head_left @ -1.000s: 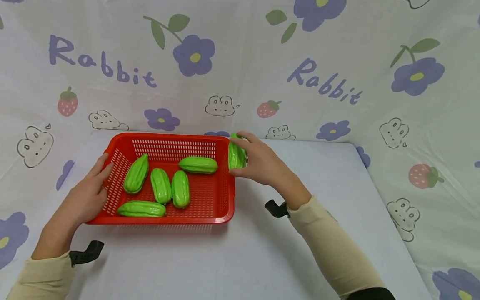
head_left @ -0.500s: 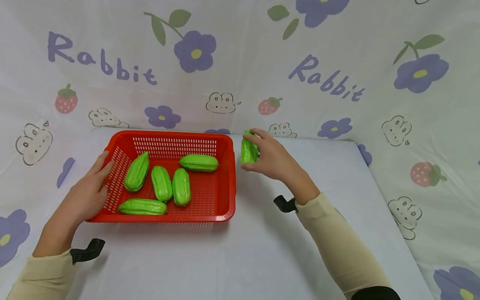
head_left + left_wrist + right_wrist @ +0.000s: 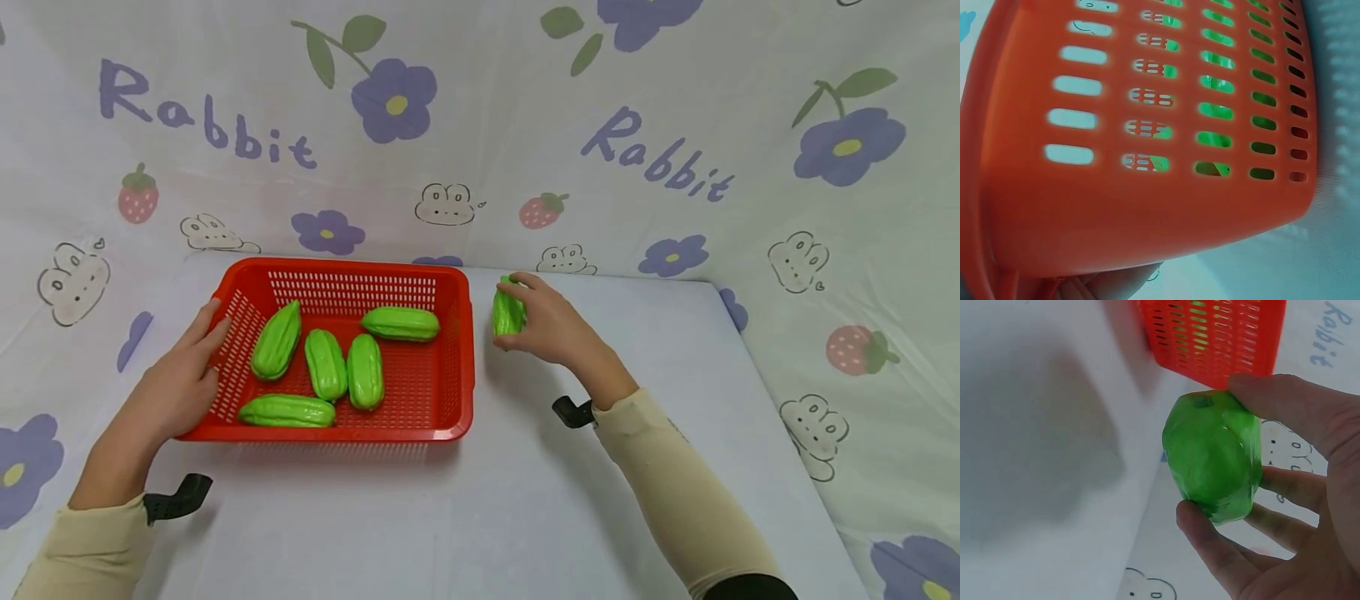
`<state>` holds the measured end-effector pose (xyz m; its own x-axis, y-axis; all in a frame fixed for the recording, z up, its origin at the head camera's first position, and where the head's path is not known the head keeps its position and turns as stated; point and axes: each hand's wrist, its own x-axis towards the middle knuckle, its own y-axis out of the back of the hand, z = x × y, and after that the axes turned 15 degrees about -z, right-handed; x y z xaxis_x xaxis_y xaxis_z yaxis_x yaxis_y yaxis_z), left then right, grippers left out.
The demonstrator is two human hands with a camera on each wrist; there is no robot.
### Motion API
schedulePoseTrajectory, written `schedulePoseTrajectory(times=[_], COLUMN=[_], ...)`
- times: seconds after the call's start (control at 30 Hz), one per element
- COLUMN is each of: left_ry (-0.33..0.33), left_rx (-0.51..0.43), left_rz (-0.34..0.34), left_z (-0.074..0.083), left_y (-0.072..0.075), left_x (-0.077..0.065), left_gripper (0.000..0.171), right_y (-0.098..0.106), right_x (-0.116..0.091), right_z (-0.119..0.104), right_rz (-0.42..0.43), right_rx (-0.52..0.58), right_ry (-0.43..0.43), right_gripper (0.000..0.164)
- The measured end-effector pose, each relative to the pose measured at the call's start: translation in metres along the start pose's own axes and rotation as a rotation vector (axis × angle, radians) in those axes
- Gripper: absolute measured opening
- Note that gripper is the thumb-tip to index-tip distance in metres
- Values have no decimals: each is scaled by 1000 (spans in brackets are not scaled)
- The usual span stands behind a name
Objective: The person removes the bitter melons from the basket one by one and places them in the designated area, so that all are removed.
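Observation:
My right hand (image 3: pixel 551 321) pinches a glossy green ridged gourd (image 3: pixel 507 310) between thumb and fingers, just right of the basket. In the right wrist view, the gourd (image 3: pixel 1213 456) is seen end-on, thumb at its top side and fingertips at the opposite side, above the white tabletop. At the left, my left hand (image 3: pixel 176 392) holds the side rim of a red slotted plastic basket (image 3: pixel 330 434). The left wrist view shows the basket's outer wall (image 3: pixel 1116 212) close up, with part of the hand low at the rim. Several similar green gourds (image 3: pixel 326 365) lie inside the basket.
The basket stands on a white-covered table (image 3: pixel 465 525). A backdrop cloth (image 3: pixel 480 108) printed with flowers, rabbits and strawberries rises behind the table and along its right side. The table's right edge runs diagonally toward the front.
My right hand has carried the gourd from over the basket's right rim to the right, then slightly lower over the table. My left hand stays on the basket.

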<state>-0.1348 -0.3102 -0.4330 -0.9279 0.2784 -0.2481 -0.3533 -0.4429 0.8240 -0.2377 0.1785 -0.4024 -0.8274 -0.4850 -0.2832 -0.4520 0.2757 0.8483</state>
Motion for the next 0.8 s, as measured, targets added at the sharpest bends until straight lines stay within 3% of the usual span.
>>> schedulePoseTrajectory(times=[0.8], left_ry=[-30], left_rx=[-9], left_rz=[-48], left_z=[-2], left_y=[6], left_x=[-2], left_gripper=[71], right_y=[-32], right_x=[12], right_z=[27], right_rz=[-52], right_rx=[12], right_ry=[-19], right_gripper=[81])
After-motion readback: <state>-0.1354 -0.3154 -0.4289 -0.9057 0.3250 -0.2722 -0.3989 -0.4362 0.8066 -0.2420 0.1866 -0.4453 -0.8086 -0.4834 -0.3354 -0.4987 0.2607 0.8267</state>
